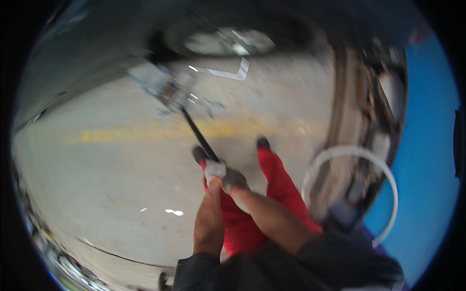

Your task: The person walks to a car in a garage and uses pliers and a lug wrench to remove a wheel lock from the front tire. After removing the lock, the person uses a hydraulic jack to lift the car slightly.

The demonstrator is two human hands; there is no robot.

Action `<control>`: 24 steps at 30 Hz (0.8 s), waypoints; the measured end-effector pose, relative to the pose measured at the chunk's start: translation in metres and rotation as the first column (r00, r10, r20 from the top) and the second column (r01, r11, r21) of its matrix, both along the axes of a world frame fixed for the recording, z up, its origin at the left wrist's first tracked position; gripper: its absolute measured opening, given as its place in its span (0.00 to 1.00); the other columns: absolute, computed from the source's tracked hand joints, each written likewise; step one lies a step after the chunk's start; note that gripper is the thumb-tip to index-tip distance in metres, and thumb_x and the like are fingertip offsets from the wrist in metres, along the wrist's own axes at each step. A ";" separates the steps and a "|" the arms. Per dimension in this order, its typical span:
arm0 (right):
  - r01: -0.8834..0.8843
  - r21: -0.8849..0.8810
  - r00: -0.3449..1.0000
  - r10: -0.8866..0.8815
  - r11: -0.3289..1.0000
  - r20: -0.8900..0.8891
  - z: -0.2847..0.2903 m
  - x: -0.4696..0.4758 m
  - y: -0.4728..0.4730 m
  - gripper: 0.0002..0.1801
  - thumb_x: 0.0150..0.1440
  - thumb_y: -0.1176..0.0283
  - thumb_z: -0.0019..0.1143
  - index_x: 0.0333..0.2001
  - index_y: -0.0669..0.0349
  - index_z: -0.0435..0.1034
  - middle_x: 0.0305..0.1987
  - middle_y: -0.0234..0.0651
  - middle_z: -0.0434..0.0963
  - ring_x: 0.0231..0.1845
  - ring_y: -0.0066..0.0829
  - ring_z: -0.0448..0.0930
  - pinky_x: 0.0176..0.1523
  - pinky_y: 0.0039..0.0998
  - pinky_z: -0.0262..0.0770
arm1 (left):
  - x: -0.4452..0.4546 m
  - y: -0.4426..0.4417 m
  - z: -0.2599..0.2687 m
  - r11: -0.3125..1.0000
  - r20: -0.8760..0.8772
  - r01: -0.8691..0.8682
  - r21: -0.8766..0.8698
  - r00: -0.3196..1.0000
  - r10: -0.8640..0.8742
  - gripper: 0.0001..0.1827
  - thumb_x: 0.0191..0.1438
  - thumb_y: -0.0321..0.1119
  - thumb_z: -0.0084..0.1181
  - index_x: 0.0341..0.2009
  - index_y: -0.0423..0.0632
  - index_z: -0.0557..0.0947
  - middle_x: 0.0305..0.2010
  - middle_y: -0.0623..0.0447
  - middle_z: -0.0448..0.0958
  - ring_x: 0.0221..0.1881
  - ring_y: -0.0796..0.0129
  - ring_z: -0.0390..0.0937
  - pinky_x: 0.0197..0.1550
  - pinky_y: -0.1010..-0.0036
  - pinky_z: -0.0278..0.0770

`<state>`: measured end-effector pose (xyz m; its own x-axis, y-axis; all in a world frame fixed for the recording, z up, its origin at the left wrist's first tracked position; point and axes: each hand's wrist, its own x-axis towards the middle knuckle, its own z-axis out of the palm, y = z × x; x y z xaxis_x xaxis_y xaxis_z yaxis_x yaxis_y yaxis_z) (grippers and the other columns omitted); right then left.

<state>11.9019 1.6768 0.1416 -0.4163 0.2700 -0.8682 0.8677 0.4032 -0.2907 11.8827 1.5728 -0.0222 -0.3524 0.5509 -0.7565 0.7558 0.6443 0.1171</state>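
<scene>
My left hand (215, 171), in a pale work glove, and my right hand (234, 180), in a darker-looking glove, are closed close together around the end of a black handle (199, 136). The handle runs up and left to a blurred metal wheeled device (165, 89), which looks like a floor jack, on the floor. Beyond the device, a vehicle wheel with a light rim (229, 42) shows at the top under dark bodywork (91, 43). The device's far end is close to the tyre; motion blur hides whether they touch.
A yellow line (145, 131) crosses the concrete floor in front of my shoes. On the right, a cluttered bench or shelf (346, 109) stands along a blue surface (427, 127), with a white hoop-like hose or ring (391, 182) nearby. A thin dark cable (123, 257) lies at lower left.
</scene>
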 end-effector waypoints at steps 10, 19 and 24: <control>-0.199 -0.176 0.980 0.199 0.964 -0.018 -0.284 0.151 0.075 0.22 0.61 0.53 0.51 0.54 0.52 0.69 0.46 0.50 0.83 0.48 0.53 0.83 0.48 0.48 0.79 | 0.106 0.118 -0.121 -0.019 -0.047 -0.992 0.128 -0.025 0.999 0.28 0.59 0.45 0.57 0.56 0.40 0.67 0.33 0.31 0.82 0.36 0.33 0.82 0.37 0.46 0.79; -0.076 -0.131 0.983 0.096 0.988 0.155 -0.250 0.139 0.059 0.23 0.62 0.51 0.52 0.55 0.52 0.72 0.50 0.46 0.83 0.53 0.49 0.83 0.54 0.47 0.78 | 0.103 0.099 -0.101 0.083 0.014 -0.996 0.010 0.083 0.996 0.32 0.59 0.48 0.54 0.56 0.36 0.62 0.38 0.27 0.81 0.43 0.31 0.81 0.43 0.50 0.80; 0.043 -0.155 0.990 -0.021 0.987 0.143 -0.077 0.057 0.029 0.22 0.61 0.52 0.50 0.50 0.51 0.78 0.51 0.41 0.84 0.53 0.41 0.84 0.53 0.42 0.79 | 0.019 0.044 -0.004 0.258 0.101 -0.966 -0.019 0.255 0.962 0.29 0.53 0.44 0.59 0.50 0.34 0.71 0.39 0.34 0.83 0.43 0.41 0.84 0.44 0.53 0.81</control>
<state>11.9591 1.7061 0.0641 -0.2808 0.1367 -0.9500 0.9160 0.3336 -0.2228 11.9018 1.6170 -0.0258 -0.5887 -0.1265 -0.7984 -0.4347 0.8823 0.1806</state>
